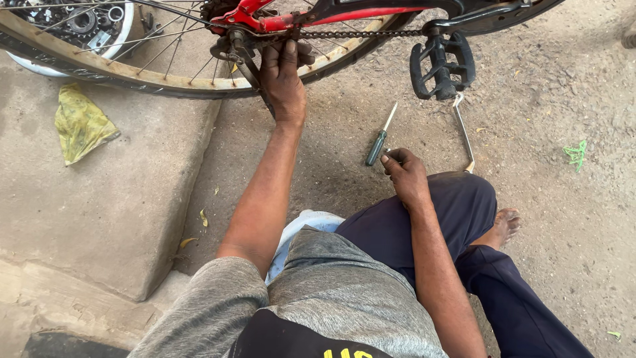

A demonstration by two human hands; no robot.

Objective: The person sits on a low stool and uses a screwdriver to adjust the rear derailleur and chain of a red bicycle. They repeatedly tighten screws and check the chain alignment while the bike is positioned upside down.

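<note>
While the person sits low on the dirt ground (563,219) with one bare foot (503,225) stretched out, a red bicycle frame (311,16) runs across the top of the view. Its rear wheel (132,76), rusty at the rim, hangs partly over a raised concrete slab (99,199). Next in size, a crumpled yellow plastic bag (79,122) lies on that slab, just below the rim. A black pedal (442,66) hangs beside the chain (358,33), and a thin metal kickstand (464,132) slants down from it toward the person's knee.

Up at the rear axle, the left hand (283,79) is closed around the derailleur (235,50) and the dark parts beneath it, fingers curled over the top. Lower down, the right hand (405,176) is loosely clenched just above the ground; whether it pinches something small I cannot tell. Just beside its knuckles lies a green-handled screwdriver (379,142), flat on the dirt, its blade pointing toward the pedal.
</note>
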